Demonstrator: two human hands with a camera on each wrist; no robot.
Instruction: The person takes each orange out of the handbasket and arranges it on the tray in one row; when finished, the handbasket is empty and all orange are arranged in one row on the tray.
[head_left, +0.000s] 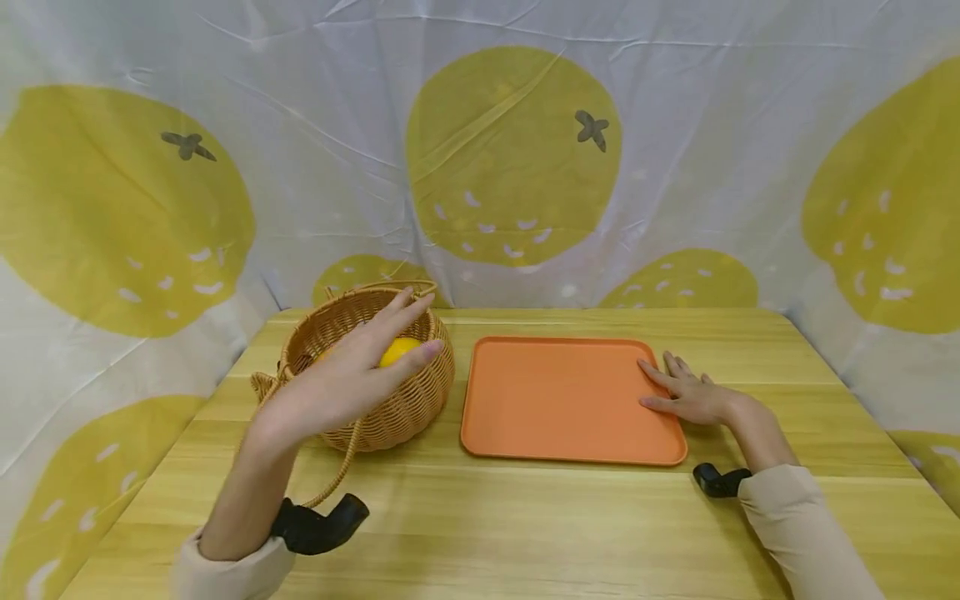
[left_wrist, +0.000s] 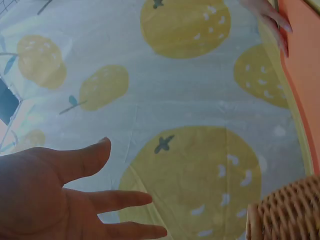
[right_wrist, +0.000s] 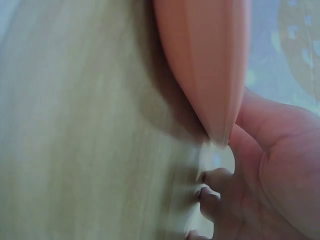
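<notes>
My left hand (head_left: 347, 379) is held over a round wicker basket (head_left: 408, 410), its fingers extended and nothing in its grasp. In the left wrist view the palm and spread fingers of that hand (left_wrist: 60, 197) show bare, with the basket's rim (left_wrist: 285, 215) at the lower right. A bright yellow rounded thing (head_left: 398, 350) lies inside the basket, partly hidden behind my left hand. My right hand (head_left: 697, 398) rests at the right edge of an orange tray (head_left: 558, 400). Its thumb and a finger reach over the rim, while other fingers are beside the tray.
Basket and tray stand side by side on a wooden table (head_left: 540, 525). A thin woven handle (head_left: 343, 473) hangs down the basket's near side to the tabletop. Behind the table hangs a white cloth (head_left: 675, 192) printed with large yellow fruit.
</notes>
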